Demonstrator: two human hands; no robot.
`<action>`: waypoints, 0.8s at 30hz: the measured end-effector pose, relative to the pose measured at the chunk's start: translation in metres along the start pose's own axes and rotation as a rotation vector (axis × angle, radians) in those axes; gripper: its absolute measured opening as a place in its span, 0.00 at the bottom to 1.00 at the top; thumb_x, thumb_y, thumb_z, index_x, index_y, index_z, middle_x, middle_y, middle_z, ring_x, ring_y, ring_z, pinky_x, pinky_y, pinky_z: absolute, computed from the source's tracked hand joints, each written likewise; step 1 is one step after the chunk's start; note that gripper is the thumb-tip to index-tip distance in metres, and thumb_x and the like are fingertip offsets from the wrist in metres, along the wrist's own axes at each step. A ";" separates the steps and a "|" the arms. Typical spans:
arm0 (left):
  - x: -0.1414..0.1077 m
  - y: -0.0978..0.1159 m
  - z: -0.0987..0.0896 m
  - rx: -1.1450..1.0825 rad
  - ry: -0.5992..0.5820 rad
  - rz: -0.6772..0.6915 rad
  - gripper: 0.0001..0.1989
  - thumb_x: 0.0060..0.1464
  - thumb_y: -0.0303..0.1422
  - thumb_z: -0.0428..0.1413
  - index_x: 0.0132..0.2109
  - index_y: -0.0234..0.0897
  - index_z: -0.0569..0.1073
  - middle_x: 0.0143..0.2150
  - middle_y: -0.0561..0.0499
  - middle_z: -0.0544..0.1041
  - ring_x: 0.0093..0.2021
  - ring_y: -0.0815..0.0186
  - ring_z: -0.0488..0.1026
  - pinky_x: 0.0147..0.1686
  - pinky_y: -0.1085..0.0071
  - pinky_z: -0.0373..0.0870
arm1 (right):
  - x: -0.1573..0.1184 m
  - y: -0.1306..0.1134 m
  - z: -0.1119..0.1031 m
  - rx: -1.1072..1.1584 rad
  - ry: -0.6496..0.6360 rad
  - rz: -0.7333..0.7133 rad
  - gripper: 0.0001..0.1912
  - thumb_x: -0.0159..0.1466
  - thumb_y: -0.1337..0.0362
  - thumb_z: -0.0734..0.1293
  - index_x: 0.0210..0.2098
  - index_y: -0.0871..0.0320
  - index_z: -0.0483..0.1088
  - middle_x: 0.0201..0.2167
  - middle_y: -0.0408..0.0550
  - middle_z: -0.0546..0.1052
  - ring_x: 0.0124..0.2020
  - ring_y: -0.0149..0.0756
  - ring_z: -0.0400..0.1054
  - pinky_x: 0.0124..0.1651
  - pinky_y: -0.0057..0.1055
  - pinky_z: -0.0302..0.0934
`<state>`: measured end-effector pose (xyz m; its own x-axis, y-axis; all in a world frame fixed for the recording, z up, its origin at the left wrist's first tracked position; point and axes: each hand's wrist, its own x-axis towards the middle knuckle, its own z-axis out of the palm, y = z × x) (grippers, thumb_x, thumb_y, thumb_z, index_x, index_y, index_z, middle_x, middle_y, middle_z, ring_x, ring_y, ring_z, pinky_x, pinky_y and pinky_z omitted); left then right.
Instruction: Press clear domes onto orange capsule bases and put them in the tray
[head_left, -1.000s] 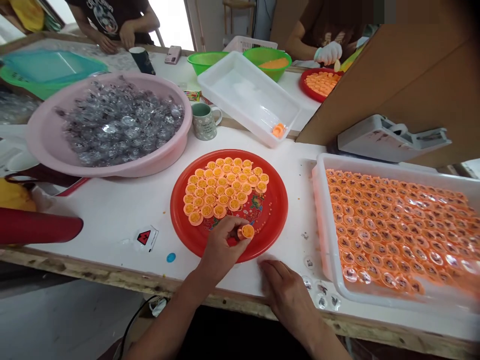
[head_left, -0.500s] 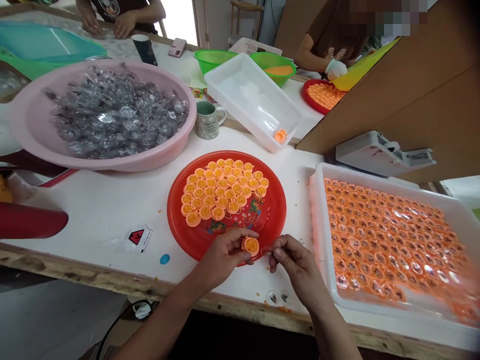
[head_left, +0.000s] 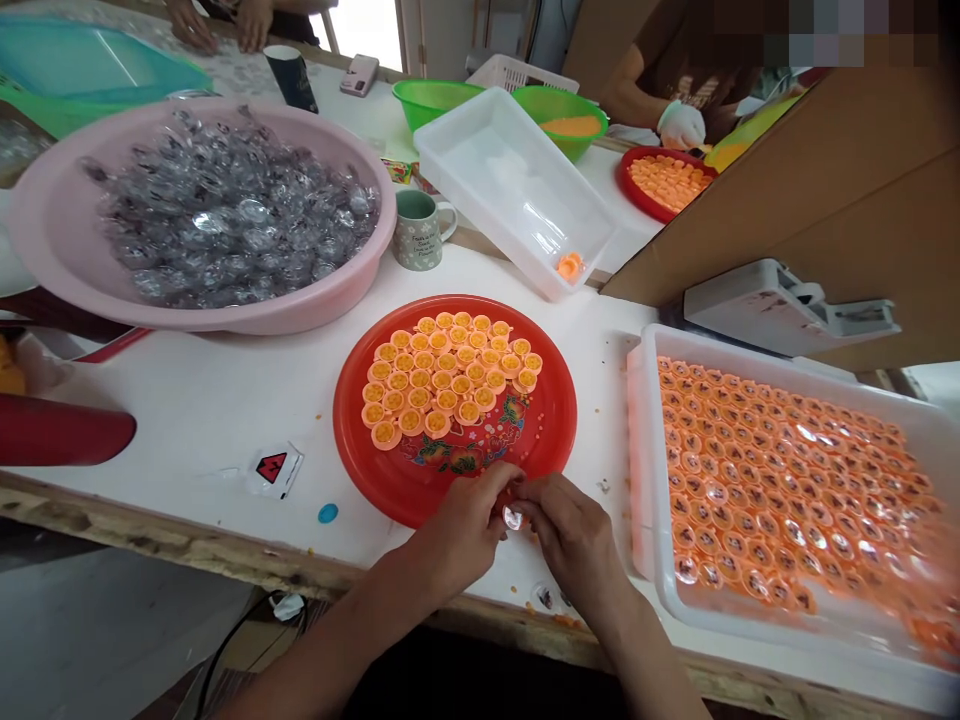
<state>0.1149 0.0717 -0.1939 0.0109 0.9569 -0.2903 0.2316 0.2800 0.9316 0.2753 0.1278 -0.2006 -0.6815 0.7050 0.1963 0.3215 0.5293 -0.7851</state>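
My left hand (head_left: 469, 525) is closed around a small orange cup, now mostly hidden by fingers. My right hand (head_left: 566, 525) meets it with fingertips pinched at a shiny clear plastic cover (head_left: 513, 518), which lies at the cup; whether it is seated on the rim I cannot tell. Both hands hang over the near edge of a round red tray (head_left: 360, 470). On that tray several small orange cups (head_left: 420, 380) with yellow-orange bits inside stand packed together. Close to my right wrist, a loose clear cover (head_left: 541, 596) lies on the table.
A pink basin (head_left: 60, 225) heaped with clear covers (head_left: 247, 220) stands left. At right, a white bin (head_left: 656, 540) holds rows of covered orange cups (head_left: 750, 470). A mug (head_left: 418, 235), a tilted white bin (head_left: 480, 170) and a cardboard panel (head_left: 810, 200) stand behind. Two people work across the table.
My hands have come together. The clear cover in my right hand has moved left onto the orange cup in my left. The view has shifted slightly.
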 end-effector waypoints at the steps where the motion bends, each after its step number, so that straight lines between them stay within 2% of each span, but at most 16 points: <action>1: 0.001 -0.001 0.001 0.002 -0.007 -0.003 0.22 0.46 0.18 0.49 0.47 0.41 0.71 0.33 0.53 0.75 0.32 0.66 0.74 0.31 0.72 0.70 | -0.002 0.002 0.000 0.004 -0.006 -0.031 0.15 0.68 0.75 0.59 0.45 0.53 0.72 0.34 0.45 0.72 0.33 0.32 0.68 0.34 0.28 0.63; 4: 0.004 -0.003 0.004 -0.079 -0.042 -0.052 0.14 0.49 0.22 0.52 0.42 0.40 0.70 0.32 0.53 0.74 0.32 0.66 0.73 0.31 0.72 0.69 | -0.006 0.004 -0.001 0.066 0.022 -0.029 0.15 0.68 0.75 0.61 0.47 0.52 0.72 0.35 0.45 0.73 0.33 0.31 0.68 0.33 0.27 0.63; 7: 0.005 0.002 0.003 -0.232 -0.066 -0.143 0.06 0.50 0.27 0.55 0.38 0.37 0.71 0.30 0.53 0.74 0.31 0.66 0.73 0.30 0.72 0.69 | -0.009 0.002 -0.004 0.167 0.027 0.091 0.14 0.68 0.73 0.62 0.47 0.51 0.73 0.36 0.44 0.73 0.33 0.30 0.69 0.35 0.27 0.65; 10: 0.004 0.013 -0.004 -0.302 -0.099 -0.161 0.11 0.49 0.25 0.55 0.42 0.35 0.74 0.35 0.51 0.77 0.37 0.65 0.74 0.37 0.70 0.71 | -0.011 -0.002 -0.005 0.203 0.042 0.184 0.11 0.68 0.71 0.64 0.46 0.50 0.73 0.38 0.43 0.75 0.37 0.30 0.70 0.39 0.28 0.66; 12: 0.001 0.020 -0.007 -0.306 -0.124 -0.142 0.17 0.49 0.25 0.55 0.48 0.36 0.74 0.42 0.49 0.78 0.43 0.63 0.75 0.44 0.68 0.71 | -0.013 -0.004 -0.004 0.189 0.109 0.222 0.09 0.67 0.70 0.65 0.43 0.51 0.72 0.37 0.41 0.75 0.37 0.29 0.70 0.39 0.27 0.65; 14: -0.002 0.022 -0.007 -0.292 -0.092 -0.122 0.19 0.50 0.28 0.58 0.51 0.38 0.73 0.46 0.49 0.78 0.47 0.62 0.74 0.49 0.67 0.70 | -0.014 -0.005 -0.002 0.171 0.196 0.244 0.08 0.66 0.69 0.67 0.42 0.50 0.70 0.34 0.39 0.74 0.35 0.28 0.69 0.37 0.26 0.65; 17: -0.005 0.019 -0.002 -0.218 0.068 -0.038 0.18 0.52 0.28 0.58 0.51 0.40 0.72 0.48 0.50 0.77 0.49 0.63 0.74 0.50 0.68 0.70 | -0.018 -0.008 0.001 0.180 0.284 0.258 0.13 0.66 0.69 0.67 0.49 0.50 0.68 0.37 0.41 0.71 0.37 0.30 0.67 0.38 0.28 0.65; 19: -0.007 0.017 0.002 -0.131 0.139 0.070 0.17 0.53 0.24 0.56 0.50 0.41 0.73 0.48 0.51 0.78 0.49 0.65 0.74 0.51 0.69 0.70 | -0.019 -0.011 0.000 0.204 0.270 0.251 0.17 0.66 0.69 0.66 0.53 0.50 0.66 0.40 0.43 0.70 0.38 0.31 0.67 0.40 0.29 0.65; 24: -0.009 0.021 0.003 0.033 0.190 0.363 0.17 0.56 0.20 0.53 0.49 0.42 0.74 0.45 0.51 0.78 0.47 0.69 0.74 0.49 0.74 0.70 | -0.022 -0.018 -0.003 0.225 0.253 0.199 0.16 0.67 0.71 0.65 0.52 0.50 0.68 0.38 0.43 0.71 0.37 0.30 0.66 0.40 0.28 0.63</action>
<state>0.1224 0.0683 -0.1723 -0.0811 0.9912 0.1045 0.2772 -0.0783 0.9576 0.2867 0.1040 -0.1890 -0.4278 0.8923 0.1441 0.2593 0.2739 -0.9261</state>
